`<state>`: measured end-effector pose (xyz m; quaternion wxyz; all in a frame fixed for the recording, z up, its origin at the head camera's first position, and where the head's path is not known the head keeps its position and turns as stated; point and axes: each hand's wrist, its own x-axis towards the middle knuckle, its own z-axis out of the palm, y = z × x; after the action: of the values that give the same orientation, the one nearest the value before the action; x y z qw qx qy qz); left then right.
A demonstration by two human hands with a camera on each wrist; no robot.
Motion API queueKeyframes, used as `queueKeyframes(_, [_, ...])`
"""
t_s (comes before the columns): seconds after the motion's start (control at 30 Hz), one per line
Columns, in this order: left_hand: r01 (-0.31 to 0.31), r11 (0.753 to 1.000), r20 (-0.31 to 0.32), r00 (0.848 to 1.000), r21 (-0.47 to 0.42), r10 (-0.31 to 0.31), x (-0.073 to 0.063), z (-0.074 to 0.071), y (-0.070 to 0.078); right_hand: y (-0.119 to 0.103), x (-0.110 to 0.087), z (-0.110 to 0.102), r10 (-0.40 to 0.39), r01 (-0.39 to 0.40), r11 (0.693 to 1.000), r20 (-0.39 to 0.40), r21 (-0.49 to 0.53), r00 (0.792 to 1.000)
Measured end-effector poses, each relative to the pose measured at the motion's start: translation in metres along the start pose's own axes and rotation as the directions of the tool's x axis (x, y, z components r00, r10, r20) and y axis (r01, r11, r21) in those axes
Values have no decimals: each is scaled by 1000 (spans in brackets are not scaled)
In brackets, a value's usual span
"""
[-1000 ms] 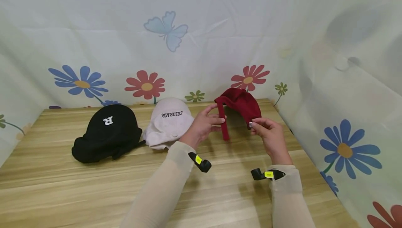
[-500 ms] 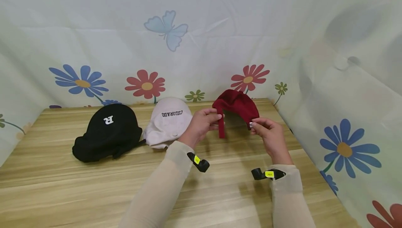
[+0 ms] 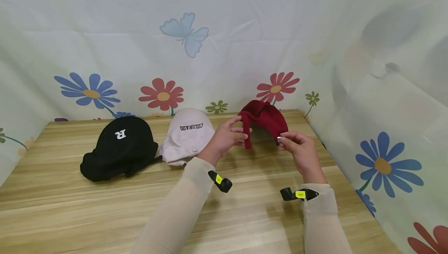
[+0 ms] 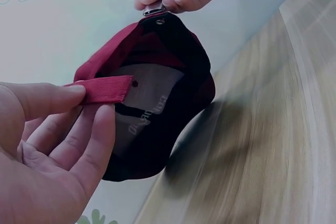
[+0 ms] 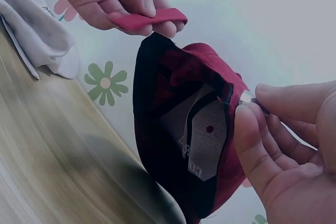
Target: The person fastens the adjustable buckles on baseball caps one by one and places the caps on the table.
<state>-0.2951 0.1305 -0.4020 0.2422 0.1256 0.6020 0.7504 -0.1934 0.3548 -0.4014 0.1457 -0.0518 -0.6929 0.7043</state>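
Observation:
A dark red baseball cap (image 3: 267,114) is held up between both hands, its back opening toward me. My left hand (image 3: 227,137) pinches the cap's loose red strap (image 4: 109,88) between thumb and fingers; the strap's free end sticks out past the fingertips. At the other side of the opening, my right hand (image 3: 300,149) pinches the small metal buckle (image 5: 247,98) between thumb and forefinger. Strap and buckle are apart. In the wrist views the cap's inside shows a pale mesh lining (image 5: 207,135) with lettering and a dark sweatband (image 4: 197,51).
Left of my left hand lies a pale cap (image 3: 187,137) lettered COLORADO. A black cap (image 3: 120,149) with a white R lies farther left. All are on a wood-grain table (image 3: 115,215), backed by a flower-print cloth (image 3: 224,63).
My left hand has shifted slightly left and regripped along the strap, so less strap hangs below its fingers. The cap moved slightly left too; the right hand stays on the buckle.

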Motion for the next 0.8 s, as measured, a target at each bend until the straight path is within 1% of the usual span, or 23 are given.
queueKeyframes(0.17, [-21, 999, -13, 1000, 26, 21, -1, 3, 2, 0, -1, 1, 20, -19, 999, 20, -47, 1000])
queueKeyframes(0.37, [-32, 998, -72, 997, 54, 36, -2, 0, 1, 0, -4, 1, 30, -27, 996, 39, -82, 999])
queueKeyframes(0.47, [-41, 997, -87, 995, 61, 46, -2, -2, 0, 1, -5, 0, 33, -28, 995, 47, -93, 998])
queueKeyframes(0.67, [-67, 997, -130, 989, 41, 72, -1, -1, -3, 3, -6, 0, 31, -24, 994, 65, -107, 997])
queueKeyframes(0.73, [-72, 997, -138, 988, 30, 76, -2, -1, -3, 5, -6, 0, 29, -21, 994, 67, -105, 997])
queueKeyframes(0.8, [-66, 998, -145, 987, 19, 68, -3, 0, -2, 7, -6, 0, 25, -18, 995, 74, -102, 997])
